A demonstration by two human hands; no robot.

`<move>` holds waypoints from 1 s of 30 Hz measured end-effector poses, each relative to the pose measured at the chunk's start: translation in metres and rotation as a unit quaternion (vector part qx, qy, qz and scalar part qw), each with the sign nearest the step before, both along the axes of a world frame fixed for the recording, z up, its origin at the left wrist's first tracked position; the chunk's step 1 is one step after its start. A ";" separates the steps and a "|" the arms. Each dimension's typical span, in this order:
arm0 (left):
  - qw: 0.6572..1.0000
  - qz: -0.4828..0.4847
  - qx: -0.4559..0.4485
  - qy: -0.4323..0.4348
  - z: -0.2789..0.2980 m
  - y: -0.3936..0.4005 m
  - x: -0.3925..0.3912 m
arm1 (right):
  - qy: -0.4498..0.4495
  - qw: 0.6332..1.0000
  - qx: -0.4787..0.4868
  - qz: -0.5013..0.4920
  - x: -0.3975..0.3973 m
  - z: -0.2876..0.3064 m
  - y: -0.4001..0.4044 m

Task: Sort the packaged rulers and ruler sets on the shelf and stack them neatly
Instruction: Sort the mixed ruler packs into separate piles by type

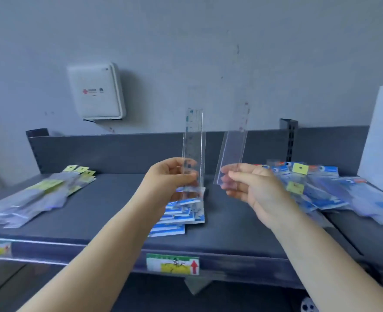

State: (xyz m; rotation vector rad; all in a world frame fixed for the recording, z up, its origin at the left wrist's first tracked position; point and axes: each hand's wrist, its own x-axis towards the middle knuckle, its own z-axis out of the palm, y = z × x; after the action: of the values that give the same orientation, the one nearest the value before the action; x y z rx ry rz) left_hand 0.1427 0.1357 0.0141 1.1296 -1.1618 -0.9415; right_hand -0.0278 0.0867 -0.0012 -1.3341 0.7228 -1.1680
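My left hand (170, 176) pinches the lower end of a clear packaged ruler (194, 140) and holds it upright above the shelf. My right hand (251, 188) pinches the bottom of a second clear ruler sleeve (233, 152), tilted slightly right. Below my left hand lies a fanned pile of blue-and-white ruler packs (179, 215) on the dark shelf (107, 206). A pile of clear packs with yellow tags (35, 194) lies at the left. A loose heap of blue ruler sets (325, 188) spreads across the right.
The shelf's front edge carries a green, yellow and red price label (172, 264). A white box (97, 92) hangs on the grey wall. A white board (382, 136) leans at the far right, beside a slotted upright (289, 138).
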 end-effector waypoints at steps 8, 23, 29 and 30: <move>0.995 0.100 0.019 0.006 -0.005 0.083 0.155 | 0.025 0.995 -0.032 0.094 0.162 -0.002 0.059; 0.976 0.190 0.029 -0.101 -0.032 0.145 0.349 | 0.095 0.984 -0.101 0.116 0.345 -0.016 0.087; 0.969 0.220 0.019 -0.109 -0.034 0.123 0.387 | 0.123 0.977 -0.145 0.101 0.404 -0.020 0.075; 0.970 0.221 0.018 -0.102 -0.034 0.119 0.392 | 0.126 0.976 -0.147 0.099 0.411 -0.020 0.073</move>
State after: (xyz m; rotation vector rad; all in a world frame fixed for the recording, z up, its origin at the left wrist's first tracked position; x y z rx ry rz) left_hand 0.5351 0.2543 -0.0198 1.4655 -0.9955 -0.5133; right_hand 0.3831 0.1593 -0.0215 -1.7840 0.5927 -0.9811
